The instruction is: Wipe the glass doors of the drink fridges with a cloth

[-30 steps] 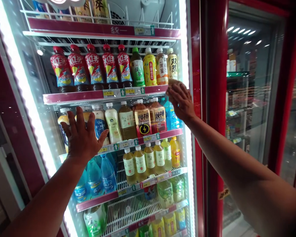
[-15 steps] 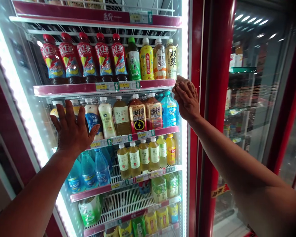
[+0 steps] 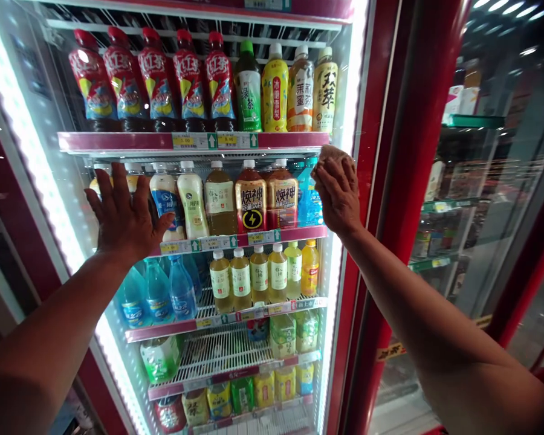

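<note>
My left hand [image 3: 126, 217] lies on the glass door of a drinks fridge, fingers spread, in front of the milky bottles on the second shelf shown. Farther right, my right hand [image 3: 338, 193] presses a brownish cloth [image 3: 336, 154] against the glass beside the lit right edge. Its fingers lie over the cloth, hiding most of it. Behind the glass next to this hand is a blue bottle [image 3: 306, 196], partly covered. Above it stands a beige-labelled bottle [image 3: 326, 93].
Red-capped tea bottles [image 3: 152, 81] line the upper shelf. Blue bottles [image 3: 158, 293] and pale tea bottles [image 3: 240, 278] stand lower. A bright light strip [image 3: 36, 175] runs down the left. To the right are a red door frame [image 3: 428, 163] and another glass-fronted cabinet with shelves [image 3: 474, 121].
The view has tilted down, so the shelves sit higher in the picture. My right hand and the cloth have slid down the glass relative to the shelves. My left hand stays spread.
</note>
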`<state>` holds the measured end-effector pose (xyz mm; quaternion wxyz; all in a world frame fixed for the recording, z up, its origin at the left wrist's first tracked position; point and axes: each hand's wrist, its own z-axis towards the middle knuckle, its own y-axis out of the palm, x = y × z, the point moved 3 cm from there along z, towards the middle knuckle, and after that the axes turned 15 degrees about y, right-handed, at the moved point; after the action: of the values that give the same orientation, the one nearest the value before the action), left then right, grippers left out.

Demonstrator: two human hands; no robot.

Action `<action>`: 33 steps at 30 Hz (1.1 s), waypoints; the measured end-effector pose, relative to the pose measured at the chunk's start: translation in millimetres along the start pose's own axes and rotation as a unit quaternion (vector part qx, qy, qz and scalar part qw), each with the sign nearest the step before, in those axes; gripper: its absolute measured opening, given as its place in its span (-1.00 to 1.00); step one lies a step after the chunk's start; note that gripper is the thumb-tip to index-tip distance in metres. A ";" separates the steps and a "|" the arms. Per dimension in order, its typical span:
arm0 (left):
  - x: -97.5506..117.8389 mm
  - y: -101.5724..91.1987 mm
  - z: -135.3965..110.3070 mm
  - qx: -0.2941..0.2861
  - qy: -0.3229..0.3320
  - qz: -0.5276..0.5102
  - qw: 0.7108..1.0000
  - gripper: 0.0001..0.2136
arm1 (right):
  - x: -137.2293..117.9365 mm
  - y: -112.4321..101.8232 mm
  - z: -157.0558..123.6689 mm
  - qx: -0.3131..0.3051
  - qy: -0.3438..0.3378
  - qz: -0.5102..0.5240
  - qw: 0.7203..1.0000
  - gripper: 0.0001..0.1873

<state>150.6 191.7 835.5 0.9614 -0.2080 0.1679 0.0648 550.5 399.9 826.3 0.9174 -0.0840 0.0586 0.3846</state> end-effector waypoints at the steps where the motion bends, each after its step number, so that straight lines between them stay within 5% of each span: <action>1: -0.5 0.4 0.2 -0.002 -0.003 -0.005 1.000 -0.18 | -3.1 0.7 -7.4 -0.010 -0.009 0.005 1.000 -0.47; 6: -2.6 0.6 1.0 -0.015 -0.020 -0.025 0.999 -0.16 | -6.6 -0.2 -13.6 -0.051 -0.038 0.005 0.998 -0.47; 10: -2.9 0.7 0.2 -0.020 -0.024 -0.030 0.999 -0.17 | -8.7 2.8 -0.2 -0.019 -0.011 0.017 1.000 -0.44; 18: 0.4 6.0 -3.4 0.006 -0.014 -0.021 1.000 -0.21 | -20.8 9.4 -23.8 -0.029 -0.041 0.050 0.997 -0.39; 23: 1.8 4.2 -5.2 0.002 -0.014 -0.017 1.000 -0.21 | -44.5 17.5 -20.4 0.016 -0.054 0.055 0.997 -0.35; 27: -2.9 5.1 -6.9 -0.004 0.001 -0.001 1.000 -0.18 | -63.7 23.7 -35.3 -0.021 -0.109 0.042 0.993 -0.31; 33: -7.4 4.5 -10.3 0.002 0.019 0.012 1.000 -0.19 | -65.8 27.0 -10.0 0.003 -0.054 0.030 0.998 -0.41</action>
<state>139.7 191.0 827.6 0.9578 -0.2048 0.1884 0.0724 484.9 370.8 824.8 0.9076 -0.0591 0.0129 0.4155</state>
